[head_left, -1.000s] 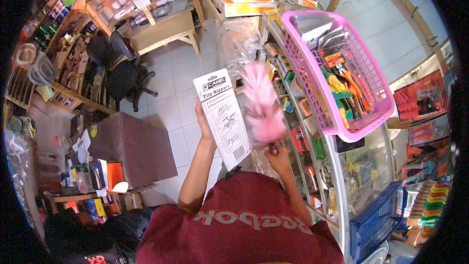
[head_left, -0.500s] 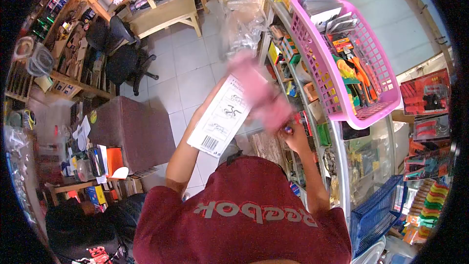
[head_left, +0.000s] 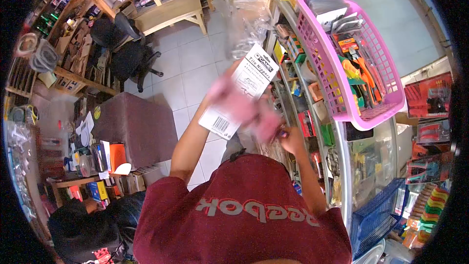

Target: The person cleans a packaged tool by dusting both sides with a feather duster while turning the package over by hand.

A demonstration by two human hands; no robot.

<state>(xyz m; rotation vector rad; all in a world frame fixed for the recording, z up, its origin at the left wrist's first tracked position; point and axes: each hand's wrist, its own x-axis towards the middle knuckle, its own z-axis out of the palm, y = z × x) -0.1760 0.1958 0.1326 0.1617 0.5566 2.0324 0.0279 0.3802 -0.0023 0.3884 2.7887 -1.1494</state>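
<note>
A white backing card [head_left: 254, 71] printed "Tile Nippers" is tilted in front of my chest, its printed side facing me. My left hand [head_left: 229, 72] holds the card from behind, and most of its fingers are hidden by the card and a cloth. A pink cloth [head_left: 239, 105], blurred by motion, lies across the card's lower middle. Its near end is gripped in my closed right hand [head_left: 292, 141], just right of the card. A small dark blue spot shows by the right fingers, too small to name. Whatever is on the card's far side is out of sight.
At right, a pink plastic basket [head_left: 349, 115] with packaged tools stands on a glass display case [head_left: 346, 166]. A blue basket [head_left: 376, 215] is beside it. A brown box-like block [head_left: 132, 127] and a black office chair [head_left: 132, 63] are at left.
The pink cloth has moved from the card's upper part down across its lower middle, uncovering the printed title. The card has risen a little in view.
</note>
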